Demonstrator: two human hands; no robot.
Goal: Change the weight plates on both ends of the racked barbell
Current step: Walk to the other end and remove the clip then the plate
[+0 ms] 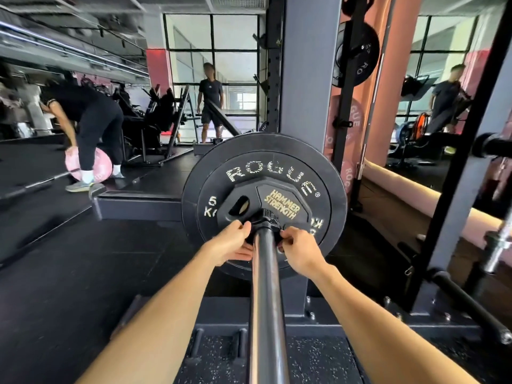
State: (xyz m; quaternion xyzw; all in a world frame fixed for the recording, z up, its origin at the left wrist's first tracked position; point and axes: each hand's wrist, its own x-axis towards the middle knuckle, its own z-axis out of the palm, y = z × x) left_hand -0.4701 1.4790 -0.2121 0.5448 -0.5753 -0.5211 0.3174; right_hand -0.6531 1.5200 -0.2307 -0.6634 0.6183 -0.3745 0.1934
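Black rubber fills the middle of the view: a large round black bumper plate with pale "ROGUE" lettering point(264, 206) sits on the sleeve of the dark steel barbell point(266, 286), and in front of it lies a smaller many-sided black plate with gold "HAMMER STRENGTH" lettering point(266, 202). A black clamp collar point(267, 221) rings the sleeve, seated against the smaller plate's face.

The barbell's long axis runs straight away from the person, from the bottom of the view up to the plates, so anything leaving the sleeve has to travel back along that line toward the body. The left hand point(232, 242) and the right hand point(297, 249) are apart, one on each side of the sleeve, about equally near the collar. Both have fingers curled in at it; the left fingers look pinched on its left side and the right fingers on its right side, though exactly how much is grasped is partly hidden by the sleeve.

By my judgement the step in hand is freeing the collar, with both plates still loaded at this end. The pull should stay in line with the bar, since a skewed tug would likely make the collar bind.

The grey steel rack upright point(310, 79) stands just behind the plates.
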